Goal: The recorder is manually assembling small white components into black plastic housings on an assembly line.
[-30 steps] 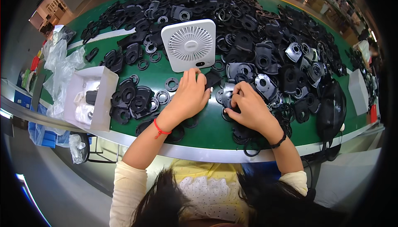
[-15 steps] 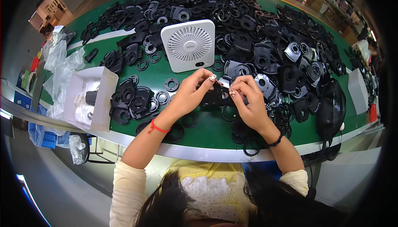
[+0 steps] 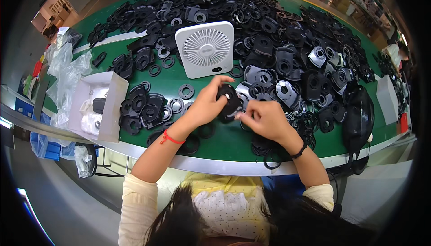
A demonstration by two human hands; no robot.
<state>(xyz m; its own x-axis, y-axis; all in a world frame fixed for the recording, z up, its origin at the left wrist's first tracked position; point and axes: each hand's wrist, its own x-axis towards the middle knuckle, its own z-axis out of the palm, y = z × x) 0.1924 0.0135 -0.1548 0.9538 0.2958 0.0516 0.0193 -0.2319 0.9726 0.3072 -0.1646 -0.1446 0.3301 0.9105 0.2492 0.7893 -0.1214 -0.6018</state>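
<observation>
Over the near middle of the green table, my left hand [image 3: 207, 104] grips a black plastic part with a round opening [image 3: 231, 107] by its left side. The part is tilted up, and its opening faces partly toward me. At its lower right edge, my right hand [image 3: 266, 119] has its fingers curled in a pinch. Whatever sits between those fingertips is too small and blurred to make out. Just behind both hands stands a small white fan [image 3: 206, 50].
Heaped black plastic parts [image 3: 287, 59] and rings cover the table's far and right sides. A white open box [image 3: 117, 106] with bagged items stands at the left, beside clear plastic bags [image 3: 67, 68]. At the right lies a black bag [image 3: 359, 120]. Loose flat rings [image 3: 186, 91] lie left of my hands.
The black part has been turned and raised into clear view in my left hand. My right hand has moved down and left, its fingers now curled at the part's edge.
</observation>
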